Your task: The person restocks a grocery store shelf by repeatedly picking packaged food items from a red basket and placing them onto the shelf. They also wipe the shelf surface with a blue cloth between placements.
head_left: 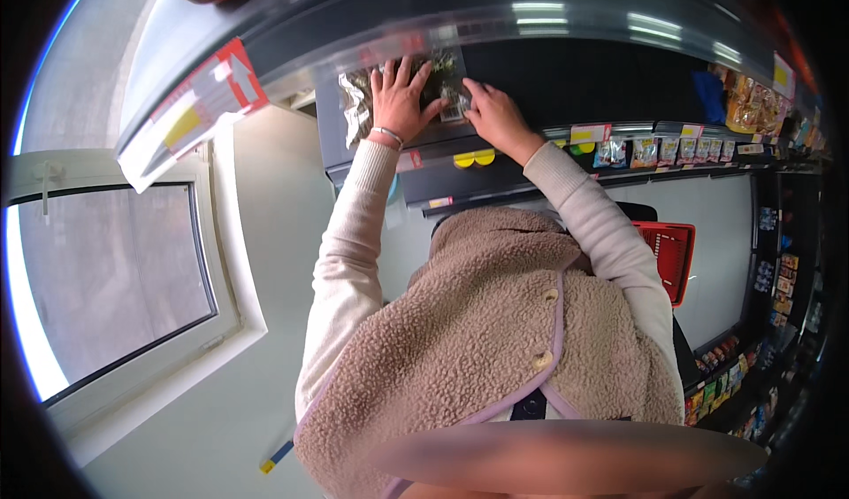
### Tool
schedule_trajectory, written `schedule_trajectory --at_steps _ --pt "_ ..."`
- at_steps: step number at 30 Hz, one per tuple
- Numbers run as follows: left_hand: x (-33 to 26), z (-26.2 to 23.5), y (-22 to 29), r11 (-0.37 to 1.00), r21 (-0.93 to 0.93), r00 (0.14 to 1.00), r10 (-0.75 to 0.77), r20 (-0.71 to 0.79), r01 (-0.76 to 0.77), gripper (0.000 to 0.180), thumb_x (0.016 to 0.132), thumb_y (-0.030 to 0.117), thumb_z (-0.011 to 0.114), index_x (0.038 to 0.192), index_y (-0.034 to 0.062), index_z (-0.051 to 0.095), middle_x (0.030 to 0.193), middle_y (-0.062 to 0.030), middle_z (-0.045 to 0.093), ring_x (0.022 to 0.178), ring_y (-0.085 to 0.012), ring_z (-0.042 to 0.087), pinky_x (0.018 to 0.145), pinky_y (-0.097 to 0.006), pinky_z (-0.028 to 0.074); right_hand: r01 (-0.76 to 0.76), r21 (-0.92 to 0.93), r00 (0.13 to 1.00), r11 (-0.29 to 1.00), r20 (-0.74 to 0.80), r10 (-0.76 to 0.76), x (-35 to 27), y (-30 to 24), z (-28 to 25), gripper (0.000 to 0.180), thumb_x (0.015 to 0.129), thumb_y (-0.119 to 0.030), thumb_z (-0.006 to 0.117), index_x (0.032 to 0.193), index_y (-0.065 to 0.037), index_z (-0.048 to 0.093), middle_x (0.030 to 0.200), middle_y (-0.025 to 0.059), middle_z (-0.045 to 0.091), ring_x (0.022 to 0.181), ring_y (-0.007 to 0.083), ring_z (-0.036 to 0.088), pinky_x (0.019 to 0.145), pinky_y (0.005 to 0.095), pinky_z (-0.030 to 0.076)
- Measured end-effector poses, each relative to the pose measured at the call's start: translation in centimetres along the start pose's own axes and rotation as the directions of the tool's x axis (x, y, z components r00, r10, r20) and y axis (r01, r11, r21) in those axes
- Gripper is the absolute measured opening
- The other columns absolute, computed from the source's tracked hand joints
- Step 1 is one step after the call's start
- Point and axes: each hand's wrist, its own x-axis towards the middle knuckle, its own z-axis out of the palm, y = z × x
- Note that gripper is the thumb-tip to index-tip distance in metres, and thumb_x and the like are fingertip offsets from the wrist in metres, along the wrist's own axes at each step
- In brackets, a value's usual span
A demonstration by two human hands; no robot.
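A flat, shiny package point(451, 88) with dark, greenish-brown contents lies on the dark shelf board point(548, 83). Crinkled silvery wrapping shows along its left side. My left hand point(402, 105) rests flat on top of this package with its fingers spread, hiding its middle. At the package's right edge is my right hand point(500, 120), its index finger stretched out and the thumb apart from it. Those fingertips touch or nearly touch the edge; nothing is seen gripped in them.
A clear-edged upper shelf point(398, 30) runs above my hands, with a red-and-white tag point(234, 79) hanging at its left. Small snack bags point(672, 151) line the lower rack. A red basket point(668, 260) stands beyond my right arm. The window point(115, 278) is at left.
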Motion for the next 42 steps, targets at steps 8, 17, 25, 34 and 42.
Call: schedule_trajectory --at_steps 8,17,25,34,42 --pt "-1.1 -1.8 -1.5 0.99 -0.122 0.997 0.071 0.016 -0.069 0.1 0.071 0.071 0.072 0.149 0.0173 0.042 0.155 -0.0193 0.034 0.144 -0.0436 0.028 0.117 -0.059 0.018 -0.085 -0.002 0.98 0.996 0.179 0.084 -0.1 -0.8 -2.0 0.056 0.08 -0.011 0.076 0.132 -0.007 0.054 0.098 0.0119 0.064 0.087 0.0322 0.066 0.074 0.0412 0.056" --pt "-3.3 -2.7 -0.6 0.994 -0.101 0.992 0.042 0.117 -0.03 0.112 0.058 0.055 0.087 0.152 0.0213 0.037 0.158 -0.018 0.029 0.145 -0.0405 0.028 0.119 -0.053 0.019 -0.049 -0.03 0.98 0.998 0.189 0.054 -0.5 -0.7 -2.5 0.06 0.082 -0.012 0.076 0.136 -0.01 0.051 0.105 0.0112 0.062 0.09 0.0306 0.067 0.074 0.0399 0.056" --pt "-2.4 -2.9 -5.9 0.912 -0.329 0.947 -0.298 -0.118 0.246 0.098 0.073 0.066 0.075 0.148 0.0119 0.042 0.154 -0.0274 0.033 0.143 -0.0449 0.03 0.114 -0.055 0.027 -0.081 0.244 0.997 0.966 0.039 0.073 -5.2 -0.6 -6.7 0.061 0.085 -0.002 0.072 0.14 -0.007 0.049 0.117 0.01 0.06 0.08 0.0157 0.063 0.069 0.0287 0.054" --pt "-0.6 -0.7 -3.6 0.927 -0.023 0.926 -0.376 -0.024 0.376 0.094 0.071 0.074 0.07 0.148 0.0285 0.044 0.156 -0.0235 0.03 0.146 -0.0469 0.02 0.112 -0.067 0.02 -0.119 0.371 0.992 0.921 -0.004 0.13 -10.2 -1.2 -9.2 0.05 0.088 0.004 0.066 0.136 -0.006 0.054 0.122 0.0098 0.062 0.085 0.013 0.065 0.068 0.0229 0.053" --pt "-0.9 0.1 -3.9 0.943 -0.022 0.943 -0.333 -0.028 0.332 0.078 0.076 0.068 0.067 0.141 0.0265 0.053 0.15 -0.0189 0.04 0.144 -0.0435 0.025 0.115 -0.061 0.018 -0.156 0.391 0.978 0.907 -0.066 0.196 -13.8 1.8 -9.6 0.048 0.085 0.006 0.067 0.13 -0.005 0.056 0.118 0.0095 0.063 0.08 0.0134 0.065 0.064 0.0232 0.052"
